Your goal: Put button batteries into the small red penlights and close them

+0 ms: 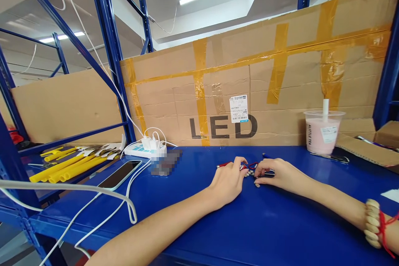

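Note:
My left hand (229, 183) is closed at the middle of the blue table, its fingers curled around a thin red strip (222, 164) whose pale end sticks out to the left. Opposite it, my right hand (279, 174) is bent with thumb and fingers drawn together. Small silvery pieces (250, 172) lie between the fingertips of both hands, with a dark red loop (253, 165) just behind them. A slim dark object (269, 173) shows under the right fingers. What the right fingertips pinch is too small to name.
A phone (120, 175), a white power strip (146, 149) and white cables (129, 191) are at left. Yellow tubes (70, 166) lie farther left. A lidded pink drink (323, 133) and an open carton (368, 143) stand at right. Taped cardboard (174, 104) walls the back.

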